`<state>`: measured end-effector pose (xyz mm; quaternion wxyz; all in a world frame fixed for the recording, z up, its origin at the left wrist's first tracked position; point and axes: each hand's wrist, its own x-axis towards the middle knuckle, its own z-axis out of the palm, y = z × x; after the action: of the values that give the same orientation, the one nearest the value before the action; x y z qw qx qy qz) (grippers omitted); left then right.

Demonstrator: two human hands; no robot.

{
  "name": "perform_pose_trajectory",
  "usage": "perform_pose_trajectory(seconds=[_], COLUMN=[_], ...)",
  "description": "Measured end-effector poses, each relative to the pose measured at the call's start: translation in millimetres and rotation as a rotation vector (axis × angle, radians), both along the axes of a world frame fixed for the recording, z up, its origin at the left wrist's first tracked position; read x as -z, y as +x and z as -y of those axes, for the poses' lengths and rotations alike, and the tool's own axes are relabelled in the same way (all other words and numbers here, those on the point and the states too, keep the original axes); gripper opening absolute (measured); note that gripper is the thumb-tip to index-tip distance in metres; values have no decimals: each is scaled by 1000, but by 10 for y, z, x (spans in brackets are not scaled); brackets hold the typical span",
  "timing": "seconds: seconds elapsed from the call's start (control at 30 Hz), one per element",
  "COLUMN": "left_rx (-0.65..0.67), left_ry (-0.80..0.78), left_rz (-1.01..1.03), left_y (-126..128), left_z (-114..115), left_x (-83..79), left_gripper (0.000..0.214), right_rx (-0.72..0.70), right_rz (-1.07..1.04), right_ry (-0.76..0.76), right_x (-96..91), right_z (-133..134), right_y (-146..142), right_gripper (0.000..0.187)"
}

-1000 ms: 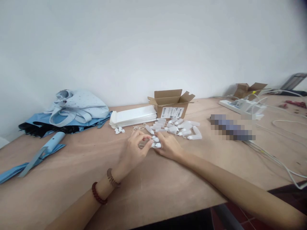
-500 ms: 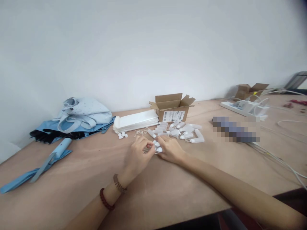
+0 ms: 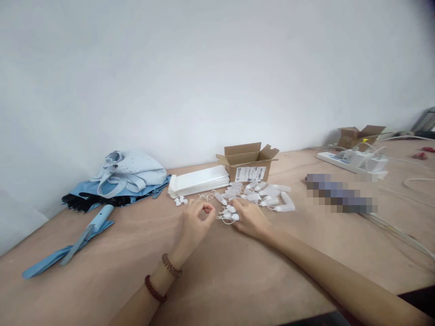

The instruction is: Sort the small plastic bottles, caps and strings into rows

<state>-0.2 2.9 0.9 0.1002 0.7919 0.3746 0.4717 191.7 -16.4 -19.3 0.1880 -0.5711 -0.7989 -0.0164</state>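
Observation:
My right hand [image 3: 250,218] is closed around a bunch of small plastic squeeze bottles [image 3: 229,213], just above the table. Their white caps and thin looped cords point left, while the bodies are hidden in the palm. Left of the caps, my left hand [image 3: 198,220] has thumb and forefinger pinched together; anything between them is too small to make out. Beyond my right hand lies a loose pile of translucent bottles [image 3: 271,192]. White caps [image 3: 181,200] and a little heap of cord [image 3: 207,195] lie beyond my left hand.
A stack of white sleeves [image 3: 200,179] and an open cardboard box [image 3: 250,173] stand against the wall. A blue umbrella [image 3: 102,217] with a pale bag [image 3: 132,170] lies at left. On the right are a power strip [image 3: 350,162], cables and a pixelated object [image 3: 340,193].
My left hand has moved away from the bottle caps, leaving a gap. My right hand still grips the bunch, with more of the caps and cords visible. The view has shifted slightly.

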Motion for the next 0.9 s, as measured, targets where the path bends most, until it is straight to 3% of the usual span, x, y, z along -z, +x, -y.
perform_pose_trajectory(seconds=[0.23,0.67,0.9], left_rx=[161,33,3], left_ry=[-224,-413,-446], left_rz=[-35,103,146], left_y=[39,53,-21], left_z=[-37,-50,-92], left_x=[104,45,-8], left_gripper=[18,19,24], right_rx=[-94,-121,-136], right_rz=[26,-25,-233], right_ry=[-3,-9,-15], right_x=[24,-2,75], right_z=[25,51,-6], right_y=[-71,-156,-160], right_gripper=[34,36,34])
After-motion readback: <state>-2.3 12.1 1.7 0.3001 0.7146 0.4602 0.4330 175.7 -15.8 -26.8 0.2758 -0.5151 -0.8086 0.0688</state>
